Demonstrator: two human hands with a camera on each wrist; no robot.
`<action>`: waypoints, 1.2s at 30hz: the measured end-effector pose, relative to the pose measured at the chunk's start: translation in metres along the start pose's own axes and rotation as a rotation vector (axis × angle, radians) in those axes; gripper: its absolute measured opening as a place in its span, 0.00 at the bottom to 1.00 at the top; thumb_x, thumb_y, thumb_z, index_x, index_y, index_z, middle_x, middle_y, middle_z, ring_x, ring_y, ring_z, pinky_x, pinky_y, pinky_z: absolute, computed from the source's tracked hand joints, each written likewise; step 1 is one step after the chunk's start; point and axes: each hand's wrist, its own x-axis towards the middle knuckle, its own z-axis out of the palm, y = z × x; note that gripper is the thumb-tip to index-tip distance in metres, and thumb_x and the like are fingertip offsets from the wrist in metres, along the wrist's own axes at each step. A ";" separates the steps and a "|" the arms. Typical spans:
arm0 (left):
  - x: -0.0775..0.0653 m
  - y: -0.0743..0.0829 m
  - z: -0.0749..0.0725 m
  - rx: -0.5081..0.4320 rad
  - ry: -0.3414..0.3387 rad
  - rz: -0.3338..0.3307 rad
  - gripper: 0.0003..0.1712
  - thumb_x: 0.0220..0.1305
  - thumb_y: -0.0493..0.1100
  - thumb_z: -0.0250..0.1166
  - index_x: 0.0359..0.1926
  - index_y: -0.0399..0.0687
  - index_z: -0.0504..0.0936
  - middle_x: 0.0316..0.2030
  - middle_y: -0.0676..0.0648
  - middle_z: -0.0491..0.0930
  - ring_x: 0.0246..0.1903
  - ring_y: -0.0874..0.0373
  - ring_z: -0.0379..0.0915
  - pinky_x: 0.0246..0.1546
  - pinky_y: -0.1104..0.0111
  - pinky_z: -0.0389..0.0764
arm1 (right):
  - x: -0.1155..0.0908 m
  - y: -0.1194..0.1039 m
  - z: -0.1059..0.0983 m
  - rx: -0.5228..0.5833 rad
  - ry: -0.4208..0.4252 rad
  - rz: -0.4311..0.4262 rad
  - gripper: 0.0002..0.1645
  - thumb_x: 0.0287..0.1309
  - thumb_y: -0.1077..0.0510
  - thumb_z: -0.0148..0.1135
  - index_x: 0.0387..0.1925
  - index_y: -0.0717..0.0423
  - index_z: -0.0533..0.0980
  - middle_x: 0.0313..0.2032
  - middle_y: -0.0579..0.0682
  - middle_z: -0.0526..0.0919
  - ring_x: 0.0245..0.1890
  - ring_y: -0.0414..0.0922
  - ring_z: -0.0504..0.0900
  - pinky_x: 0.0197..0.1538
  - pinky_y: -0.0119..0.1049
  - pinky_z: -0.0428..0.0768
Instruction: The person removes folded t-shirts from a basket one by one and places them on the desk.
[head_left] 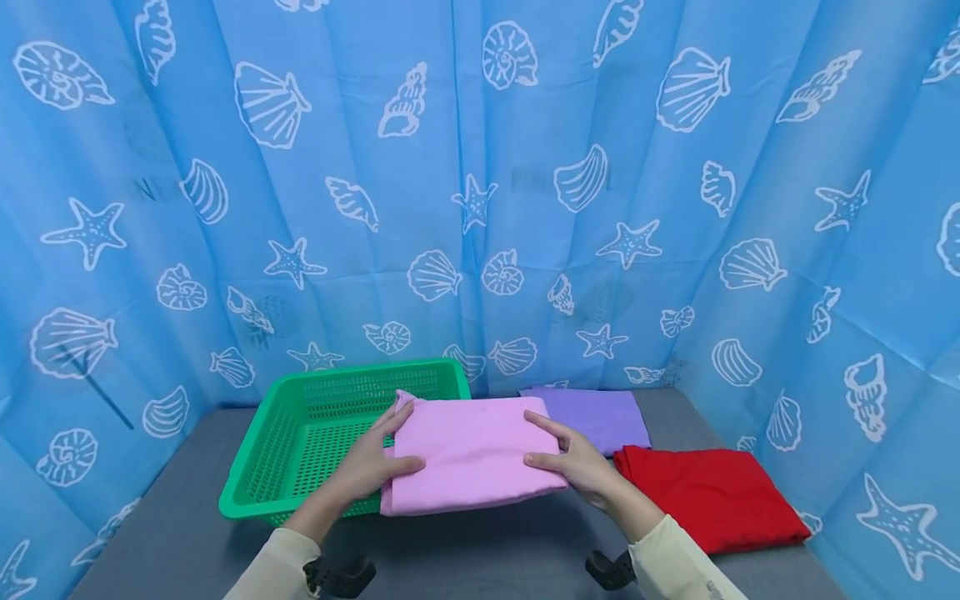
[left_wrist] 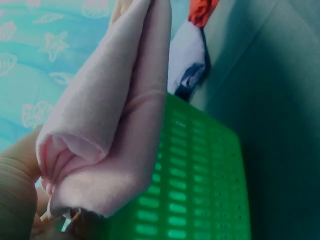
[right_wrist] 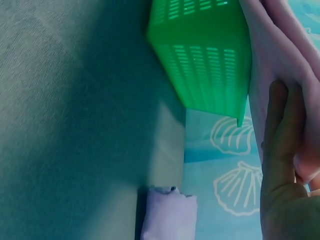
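Between both hands is a folded pink cloth [head_left: 480, 454], held up over the table and overlapping the right side of a green plastic basket [head_left: 258, 454] in the head view. My left hand [head_left: 363, 467] grips the cloth's left edge, its thumb on the near face. On the opposite edge my right hand [head_left: 585, 471] pinches it, thumb and a finger showing on the face. In the left wrist view the folded layers of the pink cloth [left_wrist: 110, 110] hang beside the perforated basket wall [left_wrist: 200, 175]. From the right wrist, fingers [right_wrist: 282, 130] lie against its underside.
A folded purple cloth [head_left: 603, 421] lies at the back, right of the basket. Nearer and further right is a folded red cloth [head_left: 708, 496]. The grey table [head_left: 465, 558] ends at a blue shell-print curtain [head_left: 480, 167] behind and on both sides.
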 end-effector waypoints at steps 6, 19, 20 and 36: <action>0.001 0.005 0.009 -0.018 -0.002 0.020 0.53 0.51 0.54 0.75 0.76 0.58 0.58 0.77 0.41 0.47 0.73 0.32 0.46 0.54 0.43 0.76 | -0.006 0.003 -0.008 -0.023 0.020 0.012 0.46 0.53 0.57 0.71 0.73 0.47 0.63 0.73 0.65 0.55 0.67 0.61 0.59 0.50 0.41 0.81; 0.006 0.021 0.035 -0.021 0.012 0.072 0.52 0.49 0.48 0.77 0.74 0.53 0.63 0.76 0.42 0.51 0.71 0.32 0.52 0.47 0.50 0.83 | -0.017 0.014 -0.030 -0.110 0.117 0.031 0.43 0.55 0.51 0.71 0.71 0.47 0.66 0.72 0.65 0.59 0.66 0.61 0.64 0.49 0.40 0.82; 0.007 0.022 0.037 -0.019 0.010 0.077 0.52 0.49 0.48 0.77 0.74 0.52 0.63 0.76 0.42 0.51 0.71 0.32 0.53 0.47 0.50 0.83 | -0.019 0.015 -0.031 -0.114 0.119 0.032 0.43 0.55 0.51 0.71 0.71 0.47 0.66 0.72 0.65 0.59 0.66 0.61 0.64 0.49 0.40 0.82; 0.006 0.045 0.069 0.007 -0.045 0.165 0.51 0.48 0.44 0.76 0.73 0.44 0.63 0.75 0.39 0.53 0.71 0.34 0.53 0.55 0.45 0.76 | -0.043 0.031 -0.059 -0.170 0.147 0.016 0.43 0.56 0.53 0.70 0.71 0.52 0.65 0.70 0.67 0.62 0.65 0.59 0.65 0.45 0.34 0.82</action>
